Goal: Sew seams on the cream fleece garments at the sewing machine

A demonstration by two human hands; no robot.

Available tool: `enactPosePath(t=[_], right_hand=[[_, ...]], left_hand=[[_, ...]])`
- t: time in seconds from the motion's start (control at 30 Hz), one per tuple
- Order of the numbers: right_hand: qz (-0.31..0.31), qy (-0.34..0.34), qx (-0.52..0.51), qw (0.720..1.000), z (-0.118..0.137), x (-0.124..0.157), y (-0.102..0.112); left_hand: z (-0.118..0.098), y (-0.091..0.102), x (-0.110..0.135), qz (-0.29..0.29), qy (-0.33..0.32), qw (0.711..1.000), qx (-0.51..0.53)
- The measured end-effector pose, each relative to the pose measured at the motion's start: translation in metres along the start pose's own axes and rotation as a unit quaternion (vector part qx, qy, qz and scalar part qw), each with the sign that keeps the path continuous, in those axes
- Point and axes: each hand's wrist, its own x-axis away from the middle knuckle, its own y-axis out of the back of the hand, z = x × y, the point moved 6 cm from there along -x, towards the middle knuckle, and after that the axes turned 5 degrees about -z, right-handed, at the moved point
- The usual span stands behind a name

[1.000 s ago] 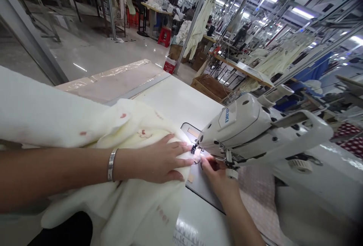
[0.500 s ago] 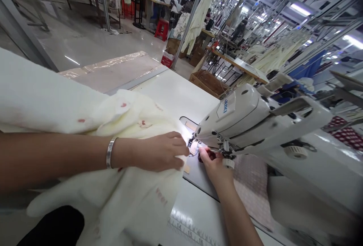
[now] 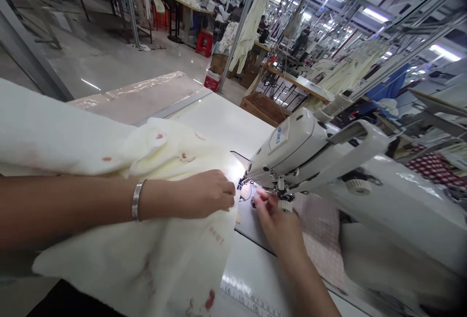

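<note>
A cream fleece fabric [image 3: 156, 161] with small red prints lies heaped on the white sewing table [image 3: 226, 122] and hangs over its near edge. My left hand [image 3: 204, 194], with a silver bangle on the wrist, is curled shut and grips the fabric's edge just left of the needle. My right hand [image 3: 275, 222] rests on the metal plate under the head of the white sewing machine [image 3: 310, 146], its fingertips pinched together at the presser foot [image 3: 246, 188]. What they pinch is too small to see.
The machine's body runs off to the right over a checked cloth [image 3: 321, 229]. A printed ruler [image 3: 241, 297] runs along the table's near edge. Brown cardboard boxes [image 3: 264, 105], a red stool [image 3: 203, 44], other tables and hanging cream garments stand beyond.
My left hand has gone from lying flat on the fabric to a closed grip and has drawn back slightly from the needle. The right hand has stayed by the presser foot.
</note>
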Motion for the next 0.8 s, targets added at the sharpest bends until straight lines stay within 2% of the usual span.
enactPosePath(t=[0.07,0.13,0.2,0.27,0.47,0.53,0.7,0.8], right_hand=[[0.016,0.12,-0.039,0.992,0.033,0.02,0.015],[0.027,0.271,-0.074,0.959,0.066,0.044,0.026],[0.042,0.351,-0.091,0.931,0.083,0.059,0.029],[0.054,0.347,-0.085,0.933,0.085,0.058,0.025],[0.045,0.282,-0.035,0.958,0.07,0.028,0.01],[0.045,0.272,-0.021,0.961,0.067,0.023,0.008],[0.032,0.295,-0.024,0.955,0.073,0.024,0.011],[0.049,0.315,-0.01,0.948,0.072,0.023,0.007]], left_hand=[[-0.004,0.0,0.005,0.0,0.002,1.0,0.005],[-0.006,-0.002,0.008,0.004,-0.006,1.0,0.014],[-0.002,-0.003,0.007,0.006,-0.012,1.0,0.017],[0.007,-0.003,0.002,0.011,-0.013,1.0,0.011],[0.04,-0.004,-0.02,0.062,-0.001,0.998,0.024],[0.044,-0.004,-0.02,0.082,0.032,0.996,0.01],[0.055,-0.012,-0.006,0.09,0.179,0.98,-0.012],[0.071,-0.024,-0.019,0.11,0.172,0.979,0.008]])
